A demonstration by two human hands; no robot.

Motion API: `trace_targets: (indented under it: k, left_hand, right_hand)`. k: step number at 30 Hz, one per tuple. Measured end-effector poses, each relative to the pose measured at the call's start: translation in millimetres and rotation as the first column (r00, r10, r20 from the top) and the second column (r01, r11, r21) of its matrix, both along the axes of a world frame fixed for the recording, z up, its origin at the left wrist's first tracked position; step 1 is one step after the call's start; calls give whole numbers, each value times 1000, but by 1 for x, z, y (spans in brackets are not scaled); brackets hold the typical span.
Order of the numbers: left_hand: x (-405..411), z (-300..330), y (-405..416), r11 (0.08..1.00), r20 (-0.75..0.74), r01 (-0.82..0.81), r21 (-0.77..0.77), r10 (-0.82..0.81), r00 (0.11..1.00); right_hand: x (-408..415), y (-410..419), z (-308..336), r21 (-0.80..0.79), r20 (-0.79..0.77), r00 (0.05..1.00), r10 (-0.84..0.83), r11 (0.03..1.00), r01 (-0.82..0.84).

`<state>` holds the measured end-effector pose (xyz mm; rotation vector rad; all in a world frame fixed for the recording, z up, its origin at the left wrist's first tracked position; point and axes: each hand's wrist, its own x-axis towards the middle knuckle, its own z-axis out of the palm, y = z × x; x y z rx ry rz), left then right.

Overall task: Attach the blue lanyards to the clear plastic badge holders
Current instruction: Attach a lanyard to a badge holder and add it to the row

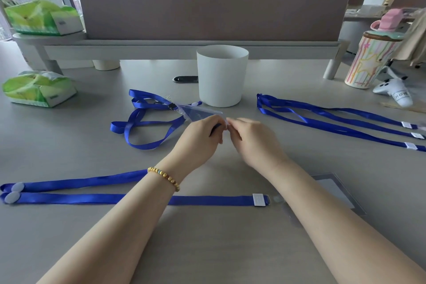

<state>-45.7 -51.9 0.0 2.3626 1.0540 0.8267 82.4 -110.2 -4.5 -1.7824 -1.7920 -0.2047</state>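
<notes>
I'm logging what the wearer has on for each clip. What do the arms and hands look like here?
Both forearms are bare, no sleeves in view. The left hand has a beaded bracelet at the wrist, mostly gold-coloured beads. The right hand wears nothing visible.

office, grey desk (69, 145) with fabric divider screen (212, 2), tissue boxes (39, 90), large windows behind

White cup (221, 76) blocks straight ahead; bare table (207, 249) lies open near the arms.
</notes>
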Motion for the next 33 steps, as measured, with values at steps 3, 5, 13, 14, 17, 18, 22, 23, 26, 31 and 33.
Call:
trace_targets:
  k: [3,5,13,14,17,18,22,23,26,31,33]
  left_hand:
    - [6,1,-1,999,-36,-28,25,29,999]
    - [9,0,-1,999,-43,-34,5,35,998]
    - [6,0,-1,1000,-40,-16,-22,15,999]
    - [5,-1,-1,1000,-43,-18,-20,17,999]
    - [6,-1,-4,1000,-26,-12,-22,11,1000]
    - [6,-1,-4,1000,-14,-10,-22,10,1000]
    - [5,0,-1,998,14,10,-56,-9,1000]
    - [4,0,-1,997,32,19,-78,-16,999]
    - [1,4,2,990,117,20,-142,-3,993]
    - [-3,6,4,982,202,98,-161,-65,977]
    - [-3,7,4,982,190,117,-150,-87,978]
  right_hand:
    - [-1,-1,2,5,39,999,-13,1000,13]
    - [-1,-2,3,-1,43,999,-18,1000,18]
    - [0,0,2,10,58,998,-26,1000,25]
    - [1,0,1,10,58,998,-28,1000,28]
    - [3,-1,5,36,12,999,-45,998,44]
    - [4,-1,5,44,-9,999,-45,998,45]
    - [6,0,6,51,-114,993,-41,998,47]
    - [6,0,6,62,-138,990,-29,997,38]
    - [9,0,7,94,-198,980,37,995,-19]
    - [15,4,0,58,-146,987,63,997,-55]
    - [16,3,-1,91,-85,996,8,996,0]
